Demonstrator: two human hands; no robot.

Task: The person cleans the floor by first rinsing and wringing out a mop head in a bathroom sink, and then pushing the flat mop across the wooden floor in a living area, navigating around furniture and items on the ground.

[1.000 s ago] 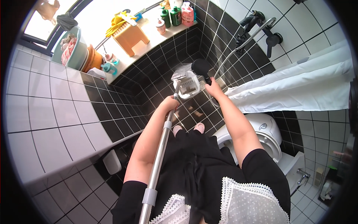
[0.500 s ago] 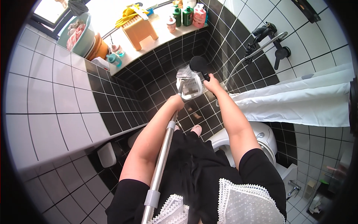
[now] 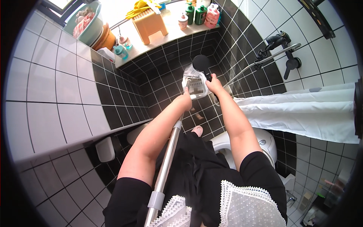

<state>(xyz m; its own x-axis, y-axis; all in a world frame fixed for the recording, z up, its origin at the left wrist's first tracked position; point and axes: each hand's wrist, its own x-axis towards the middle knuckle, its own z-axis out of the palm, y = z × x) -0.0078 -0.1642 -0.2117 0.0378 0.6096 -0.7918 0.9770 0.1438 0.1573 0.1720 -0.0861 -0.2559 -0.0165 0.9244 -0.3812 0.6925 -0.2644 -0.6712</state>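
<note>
My left hand [image 3: 183, 102] is closed around a silver telescopic pole [image 3: 169, 155] with grey collars. The pole runs back past my left forearm toward the lower edge, and one finger stretches forward along it. Beyond this hand, a white plastic frame or basket-like piece [image 3: 204, 90] with slots sits low over the dark floor; whether the pole joins it I cannot tell. My right hand [image 3: 214, 84] grips the handle of a black round shower head [image 3: 201, 63], held just above the white piece. A clear, shiny patch, perhaps water, shows beside the shower head.
A ledge [image 3: 172, 39] ahead carries an orange stool [image 3: 150, 27], yellow gloves [image 3: 141, 9] and several pump bottles. A silver hose [image 3: 249, 67] hangs from the wall tap [image 3: 290, 62]. At right are a white curtain [image 3: 298, 113] and toilet [image 3: 264, 140].
My left hand has moved slightly forward and right, closer to the white piece, with the pole in it. My right hand and the shower head stay nearly in place. The view has shifted a little.
</note>
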